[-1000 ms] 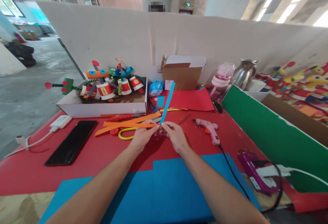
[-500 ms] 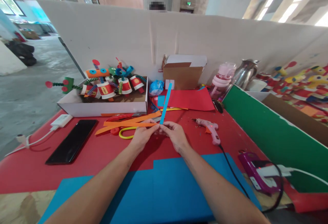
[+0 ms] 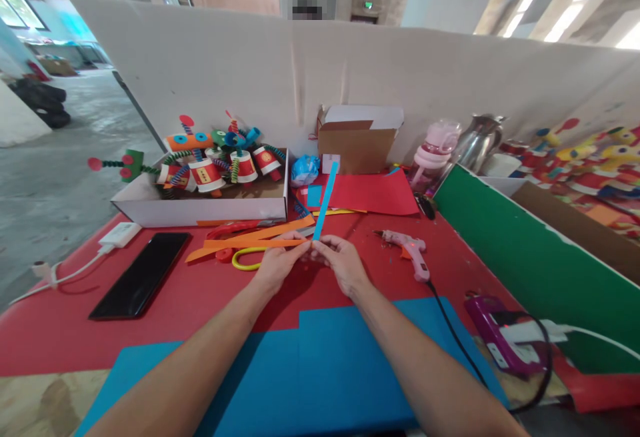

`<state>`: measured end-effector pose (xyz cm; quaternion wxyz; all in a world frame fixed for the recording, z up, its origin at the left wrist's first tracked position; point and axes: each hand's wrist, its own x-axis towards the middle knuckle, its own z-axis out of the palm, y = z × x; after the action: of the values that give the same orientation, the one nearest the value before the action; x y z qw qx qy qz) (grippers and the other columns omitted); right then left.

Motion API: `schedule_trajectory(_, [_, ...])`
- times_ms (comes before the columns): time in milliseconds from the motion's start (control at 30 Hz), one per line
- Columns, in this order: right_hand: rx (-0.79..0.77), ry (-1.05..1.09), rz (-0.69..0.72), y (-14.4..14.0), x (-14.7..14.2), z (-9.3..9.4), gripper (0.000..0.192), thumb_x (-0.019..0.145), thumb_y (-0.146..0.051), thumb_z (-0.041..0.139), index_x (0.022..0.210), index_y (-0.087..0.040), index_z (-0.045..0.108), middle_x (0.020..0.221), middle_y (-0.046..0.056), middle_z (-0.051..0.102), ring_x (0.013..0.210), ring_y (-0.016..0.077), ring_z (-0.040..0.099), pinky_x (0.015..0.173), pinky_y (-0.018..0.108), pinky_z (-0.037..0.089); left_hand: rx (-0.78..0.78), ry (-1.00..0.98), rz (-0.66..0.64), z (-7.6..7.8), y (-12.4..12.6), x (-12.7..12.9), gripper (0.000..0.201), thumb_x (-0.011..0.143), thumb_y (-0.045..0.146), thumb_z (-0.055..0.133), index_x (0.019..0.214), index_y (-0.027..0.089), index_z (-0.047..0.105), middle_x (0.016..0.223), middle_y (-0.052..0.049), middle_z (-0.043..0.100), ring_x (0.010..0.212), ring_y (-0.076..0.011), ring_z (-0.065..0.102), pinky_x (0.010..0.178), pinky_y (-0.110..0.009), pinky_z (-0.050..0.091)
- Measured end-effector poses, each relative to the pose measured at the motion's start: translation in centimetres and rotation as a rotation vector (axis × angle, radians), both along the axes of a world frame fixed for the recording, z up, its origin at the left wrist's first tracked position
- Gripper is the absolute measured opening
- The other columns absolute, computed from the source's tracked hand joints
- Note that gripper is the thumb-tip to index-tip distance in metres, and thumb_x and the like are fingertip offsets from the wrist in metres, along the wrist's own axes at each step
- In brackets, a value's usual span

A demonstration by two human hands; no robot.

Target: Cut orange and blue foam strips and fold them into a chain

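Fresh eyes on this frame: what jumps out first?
Both hands, left hand and right hand, meet at table centre, pinching the lower end of a blue paper strip that stands up and away from them. Behind on the left, a white box is piled with colourful cup figures. A pink glue gun lies just right of the hands.
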<state>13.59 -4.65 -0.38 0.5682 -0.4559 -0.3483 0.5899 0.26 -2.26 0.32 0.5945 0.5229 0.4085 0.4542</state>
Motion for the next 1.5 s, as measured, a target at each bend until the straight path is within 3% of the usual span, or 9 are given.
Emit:
schedule_trajectory(233, [0.025, -0.079, -0.07, 0.0, -0.01, 0.05, 0.026, 0.058, -0.042, 0.076, 0.067, -0.019, 0.067, 0.056, -0.001, 0.065, 0.054, 0.0123, 0.059, 0.059, 0.026, 0.048, -0.066, -0.095, -0.004, 0.0, -0.15, 0.29, 0.029, 0.065, 0.043, 0.071, 0.066, 0.016, 0.06, 0.062, -0.001, 0.061, 0.057, -0.012, 0.053, 0.057, -0.025, 0.044])
schedule_trajectory(467, [-0.012, -0.055, -0.145, 0.11, 0.13, 0.1, 0.031, 0.058, -0.042, 0.076, 0.072, -0.018, 0.062, 0.061, 0.001, 0.069, 0.058, 0.0151, 0.065, 0.051, 0.022, 0.044, -0.085, -0.144, 0.077, 0.09, 0.09, 0.05, 0.036, 0.065, 0.049, 0.071, 0.071, 0.015, 0.06, 0.06, 0.001, 0.057, 0.051, -0.0098, 0.049, 0.046, -0.022, 0.041])
schedule_trajectory(700, [0.015, 0.061, -0.106, -0.06, -0.17, 0.29, 0.031, 0.053, -0.036, 0.08, 0.069, -0.018, 0.06, 0.067, 0.0, 0.068, 0.059, 0.0135, 0.064, 0.067, 0.03, 0.053, -0.024, -0.05, -0.029, 0.35, -0.15, 0.22, 0.033, 0.066, 0.045, 0.072, 0.075, 0.015, 0.063, 0.061, 0.0, 0.059, 0.054, -0.0107, 0.051, 0.051, -0.024, 0.044])
schedule_trajectory(967, [-0.023, 0.076, -0.047, -0.07, -0.19, -0.02, 0.03, 0.054, -0.035, 0.081, 0.069, -0.017, 0.062, 0.063, 0.0, 0.067, 0.06, 0.0139, 0.063, 0.07, 0.032, 0.054, 0.024, 0.007, -0.031, -0.01, 0.16, 0.0, 0.027, 0.064, 0.042, 0.071, 0.065, 0.015, 0.063, 0.061, -0.001, 0.061, 0.056, -0.0123, 0.054, 0.056, -0.025, 0.044])
schedule_trajectory(1100, [-0.018, 0.055, -0.083, 0.07, -0.23, -0.02, 0.03, 0.053, -0.036, 0.082, 0.067, -0.016, 0.063, 0.062, 0.001, 0.068, 0.058, 0.0141, 0.064, 0.07, 0.032, 0.054, 0.028, 0.025, -0.02, 0.06, 0.16, 0.07, 0.027, 0.064, 0.041, 0.071, 0.066, 0.015, 0.063, 0.061, 0.0, 0.061, 0.055, -0.0113, 0.053, 0.055, -0.024, 0.043])
schedule_trajectory(1233, [0.011, 0.09, -0.089, -0.13, -0.5, 0.31, 0.029, 0.053, -0.037, 0.08, 0.067, -0.016, 0.066, 0.061, 0.002, 0.068, 0.056, 0.0166, 0.065, 0.07, 0.036, 0.055, -0.009, -0.004, -0.018, 0.24, 0.0, 0.29, 0.028, 0.062, 0.04, 0.073, 0.072, 0.016, 0.064, 0.064, 0.0, 0.062, 0.056, -0.011, 0.054, 0.055, -0.024, 0.044])
schedule_trajectory(1500, [0.035, 0.095, -0.02, -0.19, -0.33, 0.57, 0.025, 0.053, -0.032, 0.08, 0.069, -0.017, 0.069, 0.063, 0.002, 0.069, 0.058, 0.0167, 0.065, 0.072, 0.036, 0.055, -0.044, -0.089, -0.03, 0.23, 0.16, -0.04, 0.027, 0.063, 0.039, 0.074, 0.066, 0.015, 0.063, 0.06, -0.001, 0.062, 0.054, -0.0108, 0.052, 0.053, -0.024, 0.043])
